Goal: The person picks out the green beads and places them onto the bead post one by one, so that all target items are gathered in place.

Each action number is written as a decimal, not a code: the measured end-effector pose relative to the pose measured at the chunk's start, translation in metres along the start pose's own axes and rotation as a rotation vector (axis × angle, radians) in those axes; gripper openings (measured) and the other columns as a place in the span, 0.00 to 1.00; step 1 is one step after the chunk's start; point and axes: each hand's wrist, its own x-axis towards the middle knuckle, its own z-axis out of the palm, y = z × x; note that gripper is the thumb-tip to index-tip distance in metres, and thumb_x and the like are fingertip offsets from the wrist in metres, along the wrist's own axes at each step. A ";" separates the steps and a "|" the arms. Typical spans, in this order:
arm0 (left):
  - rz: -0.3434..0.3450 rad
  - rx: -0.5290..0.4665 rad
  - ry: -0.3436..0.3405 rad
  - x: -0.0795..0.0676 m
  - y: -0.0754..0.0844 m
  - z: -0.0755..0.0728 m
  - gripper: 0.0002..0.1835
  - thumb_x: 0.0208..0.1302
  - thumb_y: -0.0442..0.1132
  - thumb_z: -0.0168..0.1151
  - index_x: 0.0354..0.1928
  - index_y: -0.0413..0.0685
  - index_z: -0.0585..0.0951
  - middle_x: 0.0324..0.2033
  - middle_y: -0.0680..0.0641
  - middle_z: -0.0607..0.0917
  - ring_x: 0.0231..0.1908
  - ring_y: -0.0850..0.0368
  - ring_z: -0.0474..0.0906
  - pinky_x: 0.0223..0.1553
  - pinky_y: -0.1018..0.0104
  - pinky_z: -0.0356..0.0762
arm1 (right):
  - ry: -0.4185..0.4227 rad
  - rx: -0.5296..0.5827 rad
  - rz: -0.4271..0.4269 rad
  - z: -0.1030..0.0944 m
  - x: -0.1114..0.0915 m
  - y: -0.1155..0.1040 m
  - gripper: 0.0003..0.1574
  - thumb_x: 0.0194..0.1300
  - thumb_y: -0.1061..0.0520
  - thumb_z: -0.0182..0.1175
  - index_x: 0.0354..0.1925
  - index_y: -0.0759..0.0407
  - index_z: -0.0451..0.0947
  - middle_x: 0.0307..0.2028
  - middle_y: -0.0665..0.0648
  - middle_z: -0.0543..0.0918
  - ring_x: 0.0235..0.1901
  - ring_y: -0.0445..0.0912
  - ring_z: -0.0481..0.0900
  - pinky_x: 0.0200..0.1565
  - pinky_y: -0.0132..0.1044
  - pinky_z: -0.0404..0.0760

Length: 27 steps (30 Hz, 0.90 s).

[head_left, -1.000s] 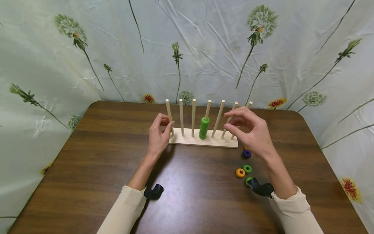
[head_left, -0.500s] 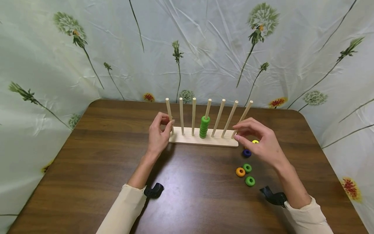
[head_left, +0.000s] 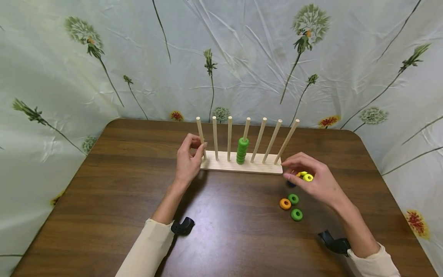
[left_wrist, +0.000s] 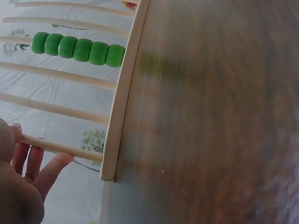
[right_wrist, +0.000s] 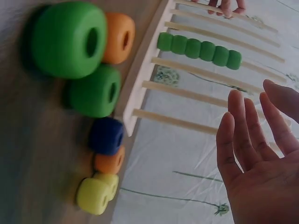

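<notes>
A pale wooden stand [head_left: 225, 166] with a row of upright pegs sits on the table. One middle peg carries a stack of green beads [head_left: 242, 151]; the other pegs are bare. My left hand [head_left: 188, 159] pinches the leftmost peg [head_left: 200, 129] between thumb and fingers. Beyond the stand's right end, my right hand [head_left: 313, 177] hovers with loosely bent fingers and holds nothing. Near it lie two yellow beads [right_wrist: 92, 196], a dark blue bead [right_wrist: 106, 135] and an orange bead [right_wrist: 110, 160], partly hidden by that hand in the head view.
Closer to the front lie an orange bead [head_left: 285, 204] and two green beads, one beside it [head_left: 293, 199] and one nearer [head_left: 296, 214]. A brown wooden table [head_left: 228, 231] bears everything. A flower-printed cloth [head_left: 242, 57] hangs behind its far edge.
My right hand has moved from in front of the right-hand pegs, down and to the right, toward the loose beads, uncovering the yellow ones. My left hand has stayed on its peg.
</notes>
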 end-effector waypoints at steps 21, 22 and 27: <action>0.013 0.019 0.006 0.000 -0.002 0.000 0.07 0.71 0.34 0.65 0.43 0.38 0.78 0.36 0.38 0.85 0.38 0.55 0.81 0.25 0.64 0.79 | -0.137 -0.049 0.062 -0.004 -0.034 0.025 0.24 0.58 0.66 0.75 0.53 0.54 0.84 0.43 0.54 0.87 0.42 0.39 0.83 0.47 0.27 0.82; 0.012 0.018 0.005 -0.001 -0.002 0.000 0.07 0.72 0.34 0.65 0.43 0.39 0.78 0.36 0.38 0.85 0.38 0.54 0.81 0.25 0.64 0.79 | -0.146 -0.053 0.072 -0.004 -0.035 0.025 0.24 0.59 0.65 0.75 0.53 0.54 0.84 0.44 0.54 0.87 0.42 0.39 0.83 0.47 0.27 0.81; 0.006 0.013 0.006 0.000 -0.002 0.000 0.07 0.72 0.34 0.65 0.43 0.39 0.78 0.36 0.37 0.85 0.39 0.54 0.81 0.25 0.72 0.78 | -0.181 -0.047 0.109 -0.005 -0.039 0.030 0.24 0.59 0.63 0.76 0.54 0.54 0.83 0.46 0.55 0.88 0.44 0.39 0.84 0.47 0.29 0.84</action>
